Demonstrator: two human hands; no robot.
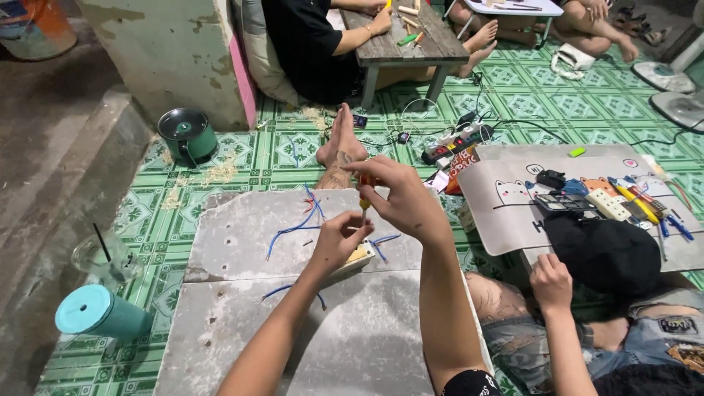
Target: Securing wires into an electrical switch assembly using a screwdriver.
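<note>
View from a head camera looking down at two bare arms over grey slabs (pixel 308 337) laid on a green patterned tiled floor (pixel 242 158); the right hand (pixel 400 198) has its grip clenched round a small screwdriver (pixel 364 199) with a red and yellow handle, held upright, tip pointing down; the left hand (pixel 339 238) rests on a pale switch box (pixel 361 254) lying on the slab just below the tool, its grip pressing the box rather than closing round it; blue wires (pixel 297 226) trail from the box across the slab to the left and near side, loose and unconnected at their far ends, so the wiring looks partly done, with fastening not yet finished; a teal cup (pixel 99 312) lies at near left; to the right, a low table (pixel 506 213) carries tools, and another person's hand (pixel 551 282) rests beside it; further people sit at the far side.
</note>
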